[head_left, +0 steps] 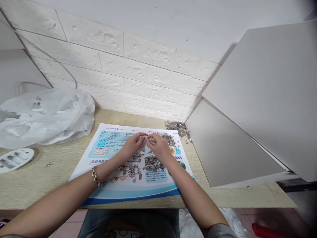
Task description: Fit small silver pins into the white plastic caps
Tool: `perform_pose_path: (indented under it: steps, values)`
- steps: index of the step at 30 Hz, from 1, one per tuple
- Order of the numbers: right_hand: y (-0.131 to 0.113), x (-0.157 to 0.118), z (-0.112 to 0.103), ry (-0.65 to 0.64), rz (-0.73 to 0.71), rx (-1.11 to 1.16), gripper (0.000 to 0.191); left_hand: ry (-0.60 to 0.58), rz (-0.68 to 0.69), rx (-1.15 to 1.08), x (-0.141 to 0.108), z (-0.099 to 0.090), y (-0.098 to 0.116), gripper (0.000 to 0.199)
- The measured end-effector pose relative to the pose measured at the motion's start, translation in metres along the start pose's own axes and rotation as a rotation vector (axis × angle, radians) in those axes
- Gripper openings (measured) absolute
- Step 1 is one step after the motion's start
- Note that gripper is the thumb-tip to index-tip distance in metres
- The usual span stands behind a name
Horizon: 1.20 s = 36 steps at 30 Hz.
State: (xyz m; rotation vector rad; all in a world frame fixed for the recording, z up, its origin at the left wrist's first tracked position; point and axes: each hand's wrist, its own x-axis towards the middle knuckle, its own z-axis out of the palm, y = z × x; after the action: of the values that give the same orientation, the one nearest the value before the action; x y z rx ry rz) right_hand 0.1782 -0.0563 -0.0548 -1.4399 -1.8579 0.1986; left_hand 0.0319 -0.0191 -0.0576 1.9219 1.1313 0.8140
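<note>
My left hand [132,145] and my right hand [159,147] meet over the middle of a printed sheet [104,190]. The fingertips of both are pinched on a small white piece [143,147], thin and partly see-through; its exact kind does not show. Just below the hands lies a dense pile of small shiny metal parts [154,163]. A looser scatter of such metal parts [131,169] spreads nearer my left wrist, which wears a chain bracelet [96,176]. Beyond my right hand is another group of metal parts [170,139]. My fingers partly hide the white piece.
A larger metal heap [179,128] lies against the white brick-pattern wall [148,76]. On the left are a bulging translucent plastic bag [49,115] and a white oval card [17,158] bearing metal pieces. Large pale boards [230,145] lean at right on the wooden table [44,185].
</note>
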Motion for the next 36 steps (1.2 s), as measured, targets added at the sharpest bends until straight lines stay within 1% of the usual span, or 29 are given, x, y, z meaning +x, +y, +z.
perform_pose_path:
  steps: [3,5,7,10,13,15,18,22,24,29,36]
  values:
    - [-0.0008,0.0009,-0.0011,0.083,-0.021,0.055,0.014,0.019,-0.085,-0.020,-0.0006,-0.0019,0.0017,0.026]
    - [-0.0012,0.0025,-0.0027,0.112,-0.030,0.056,0.014,0.026,-0.111,-0.052,-0.0008,-0.0026,0.0026,0.022]
    - [-0.0007,0.0037,-0.0039,0.090,-0.039,0.036,0.012,0.009,-0.115,-0.094,-0.0004,-0.0024,0.0028,0.019]
    - [0.0014,0.0034,-0.0035,0.009,-0.066,-0.038,0.012,-0.022,-0.109,-0.143,0.0008,-0.0010,0.0019,0.020]
    - [0.0033,0.0014,-0.0016,-0.046,-0.081,-0.134,0.017,-0.037,-0.115,-0.185,0.0015,0.0003,0.0023,0.023]
    - [0.0042,0.0004,-0.0007,-0.062,-0.078,-0.175,0.019,-0.036,-0.122,-0.204,0.0012,0.0003,0.0040,0.024]
    - [0.0057,0.0007,-0.0006,-0.072,-0.059,-0.179,0.022,-0.033,-0.113,-0.198,0.0000,-0.0008,0.0069,0.023]
    - [0.0071,0.0024,-0.0022,-0.098,-0.047,-0.113,0.022,-0.007,-0.092,-0.191,-0.0001,-0.0017,0.0066,0.024]
    - [0.0069,0.0032,-0.0028,-0.091,-0.045,-0.072,0.023,0.011,-0.083,-0.196,0.0002,-0.0017,0.0055,0.025]
    - [0.0044,0.0037,-0.0037,-0.002,-0.009,-0.031,0.016,0.027,-0.078,-0.217,0.0003,-0.0015,0.0040,0.026]
    - [0.0018,0.0018,-0.0037,0.006,-0.015,-0.060,0.013,0.036,-0.076,-0.169,0.0011,0.0001,-0.0009,0.026]
